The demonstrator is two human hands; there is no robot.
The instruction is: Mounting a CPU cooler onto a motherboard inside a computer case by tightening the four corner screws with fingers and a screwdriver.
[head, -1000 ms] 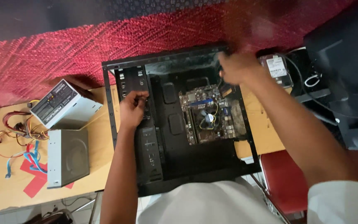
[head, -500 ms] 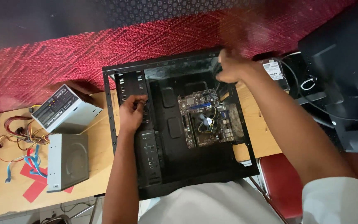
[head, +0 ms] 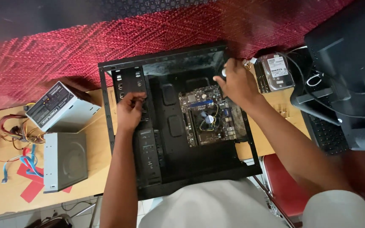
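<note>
Your left hand [head: 128, 113] has its fingers curled onto the drive cage [head: 128, 84] at the left side of the open black computer case [head: 178, 126], which lies flat on the counter [head: 93, 156] at the centre of the frame. Your right hand [head: 233, 82] is clenched around a small part, too hidden to name, at the case's upper right corner, just above the motherboard [head: 208, 116]. A grey power supply [head: 60, 107] and an optical drive [head: 64, 160] sit at the left.
</note>
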